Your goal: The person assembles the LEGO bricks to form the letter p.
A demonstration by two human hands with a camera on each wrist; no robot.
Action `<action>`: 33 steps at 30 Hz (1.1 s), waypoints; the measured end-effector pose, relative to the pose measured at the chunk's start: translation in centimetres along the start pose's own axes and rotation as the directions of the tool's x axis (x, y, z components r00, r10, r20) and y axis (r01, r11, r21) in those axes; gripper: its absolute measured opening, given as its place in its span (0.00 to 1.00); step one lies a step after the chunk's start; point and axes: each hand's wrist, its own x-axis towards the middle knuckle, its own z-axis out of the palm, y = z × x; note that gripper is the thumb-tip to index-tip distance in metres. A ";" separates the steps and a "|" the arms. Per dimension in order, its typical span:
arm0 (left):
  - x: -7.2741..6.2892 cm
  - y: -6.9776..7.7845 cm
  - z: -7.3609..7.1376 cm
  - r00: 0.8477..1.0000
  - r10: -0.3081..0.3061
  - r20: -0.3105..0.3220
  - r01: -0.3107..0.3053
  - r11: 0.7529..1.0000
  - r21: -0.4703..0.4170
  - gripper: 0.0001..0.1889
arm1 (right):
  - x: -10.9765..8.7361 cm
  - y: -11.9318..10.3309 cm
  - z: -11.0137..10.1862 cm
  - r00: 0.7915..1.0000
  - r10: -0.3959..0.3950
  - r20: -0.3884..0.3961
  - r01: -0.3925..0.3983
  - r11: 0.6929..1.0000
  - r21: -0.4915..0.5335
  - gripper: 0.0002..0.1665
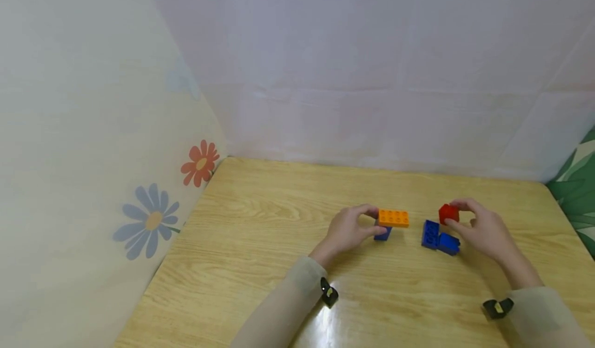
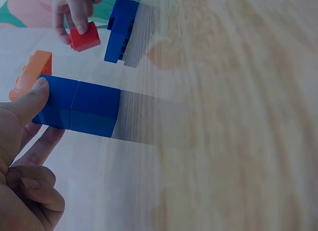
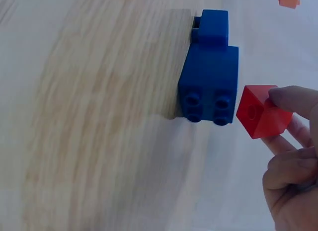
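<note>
My left hand (image 1: pixel 346 230) pinches a stack of two blue bricks (image 2: pixel 94 108) between thumb and fingers, beside an orange brick (image 1: pixel 393 218). That orange brick, studs up, lies across the top of the stack and juts out to the right. In the left wrist view the thumb presses the upper blue brick. My right hand (image 1: pixel 485 232) grips a small red brick (image 3: pixel 262 113) by its sides. Just in front of the red brick, two more blue toy bricks are on the table: one with studs up (image 1: pixel 430 234) and one lying with studs sideways (image 1: pixel 448 244), set against each other.
Everything stands on a wood-grain table (image 1: pixel 260 244). A pale cloth wall (image 1: pixel 325 79) rises along its back edge, and a flower-printed wall (image 1: pixel 93 131) along the left. Leaf-patterned cloth (image 1: pixel 578 193) hangs at the right. Each sleeve carries a small black wrist device (image 1: pixel 329 292).
</note>
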 end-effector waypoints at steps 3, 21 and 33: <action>0.0 -0.1 0.0 1.000 0.001 0.000 -0.001 1.000 -0.002 0.23 | 0.0 -0.4 0.0 1.000 -0.014 -0.020 0.015 1.000 0.006 0.27; 0.0 -0.1 0.0 1.000 -0.004 0.010 0.004 1.000 -0.007 0.23 | 0.5 -3.0 1.0 0.980 -0.168 -0.110 0.183 0.972 0.145 0.28; 0.0 0.2 -0.2 1.000 0.004 0.004 -0.004 1.000 -0.018 0.23 | 1.4 -4.9 3.2 0.952 -0.257 -0.168 0.293 0.925 0.242 0.27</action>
